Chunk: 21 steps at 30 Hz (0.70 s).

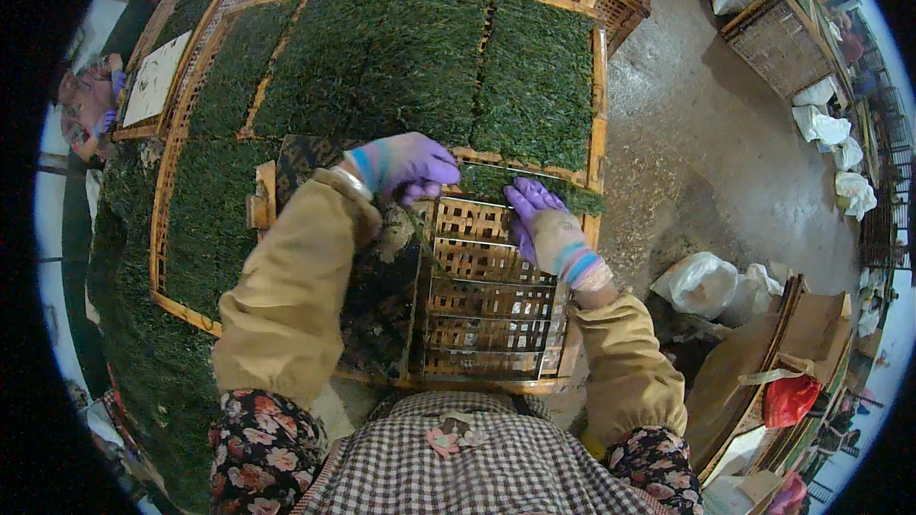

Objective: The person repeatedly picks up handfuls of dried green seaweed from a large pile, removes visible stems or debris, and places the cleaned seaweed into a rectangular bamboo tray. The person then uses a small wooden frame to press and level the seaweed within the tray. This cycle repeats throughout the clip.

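Note:
My left hand (424, 170), in a knit glove with purple coating, curls its fingers at the far left corner of a metal wire grid (486, 315). Whether anything is pinched in those fingers is hidden. My right hand (538, 220), gloved alike, lies with fingers stretched on a narrow strip of shredded green leaves (486, 182) in the grid's far row. Under the grid shows the bare lattice of a wooden-framed woven tray (598, 136). Dense mats of the same green material (379, 64) cover the tray's far and left parts.
A dark printed board (379, 300) with a wooden block (263, 197) lies beside the grid. Green material (143, 286) is heaped left. At the right are white plastic bags (698, 285) and cardboard (812, 329). Another person (89, 104) works at the far left beside a white board (157, 79).

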Each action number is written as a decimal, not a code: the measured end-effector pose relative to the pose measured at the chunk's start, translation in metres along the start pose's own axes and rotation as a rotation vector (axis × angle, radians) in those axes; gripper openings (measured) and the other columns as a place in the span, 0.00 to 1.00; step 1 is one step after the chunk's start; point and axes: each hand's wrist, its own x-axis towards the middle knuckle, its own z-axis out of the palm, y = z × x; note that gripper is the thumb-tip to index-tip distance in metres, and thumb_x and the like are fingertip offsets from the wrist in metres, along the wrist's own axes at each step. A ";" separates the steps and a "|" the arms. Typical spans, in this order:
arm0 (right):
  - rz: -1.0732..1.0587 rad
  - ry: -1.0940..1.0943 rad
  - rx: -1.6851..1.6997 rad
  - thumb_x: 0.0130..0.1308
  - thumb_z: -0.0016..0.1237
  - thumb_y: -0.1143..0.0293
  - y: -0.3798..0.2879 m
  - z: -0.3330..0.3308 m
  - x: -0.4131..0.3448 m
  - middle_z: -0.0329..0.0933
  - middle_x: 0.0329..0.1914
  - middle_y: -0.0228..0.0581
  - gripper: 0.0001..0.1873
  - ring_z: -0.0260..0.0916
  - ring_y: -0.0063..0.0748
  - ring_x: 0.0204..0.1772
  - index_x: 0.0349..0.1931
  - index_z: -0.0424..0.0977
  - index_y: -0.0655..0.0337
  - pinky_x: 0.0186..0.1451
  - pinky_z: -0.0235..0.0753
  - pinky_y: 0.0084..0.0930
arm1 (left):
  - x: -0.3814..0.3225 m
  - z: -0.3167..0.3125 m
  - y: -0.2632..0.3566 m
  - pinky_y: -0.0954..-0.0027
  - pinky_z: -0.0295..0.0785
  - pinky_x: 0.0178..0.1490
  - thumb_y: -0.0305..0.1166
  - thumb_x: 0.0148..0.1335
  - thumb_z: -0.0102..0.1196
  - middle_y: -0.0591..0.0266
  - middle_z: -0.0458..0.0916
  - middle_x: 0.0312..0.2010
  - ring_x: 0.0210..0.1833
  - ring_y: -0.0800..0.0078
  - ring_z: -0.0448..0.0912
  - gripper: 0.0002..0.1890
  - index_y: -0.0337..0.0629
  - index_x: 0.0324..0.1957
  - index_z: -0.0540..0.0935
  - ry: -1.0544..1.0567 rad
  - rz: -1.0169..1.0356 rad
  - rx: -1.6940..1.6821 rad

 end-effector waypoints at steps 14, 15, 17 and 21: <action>0.036 -0.045 0.011 0.63 0.39 0.66 -0.004 -0.006 0.002 0.53 0.74 0.46 0.30 0.49 0.49 0.76 0.68 0.59 0.54 0.75 0.51 0.44 | -0.201 -0.164 -0.067 0.72 0.72 0.27 0.38 0.62 0.56 0.65 0.79 0.23 0.24 0.78 0.77 0.16 0.45 0.50 0.81 0.628 -0.393 0.475; 0.039 -0.039 0.006 0.62 0.39 0.66 -0.004 -0.006 0.002 0.53 0.74 0.46 0.30 0.49 0.49 0.76 0.68 0.59 0.54 0.75 0.52 0.44 | -0.210 -0.169 -0.073 0.66 0.77 0.34 0.36 0.62 0.54 0.63 0.82 0.29 0.32 0.74 0.81 0.15 0.46 0.50 0.81 0.711 -0.491 0.728; 0.034 -0.015 -0.011 0.63 0.39 0.65 -0.004 -0.004 0.002 0.54 0.74 0.46 0.30 0.50 0.49 0.75 0.67 0.60 0.54 0.75 0.52 0.44 | -0.210 -0.148 -0.084 0.51 0.73 0.51 0.32 0.62 0.50 0.62 0.84 0.43 0.50 0.66 0.80 0.14 0.49 0.49 0.82 1.255 -0.836 1.485; 0.008 0.051 -0.036 0.64 0.39 0.63 -0.007 -0.002 0.001 0.56 0.73 0.47 0.28 0.52 0.49 0.74 0.65 0.63 0.56 0.74 0.53 0.44 | -0.128 -0.047 -0.046 0.55 0.71 0.58 0.23 0.51 0.53 0.49 0.80 0.47 0.52 0.49 0.76 0.23 0.44 0.52 0.79 1.145 0.140 1.279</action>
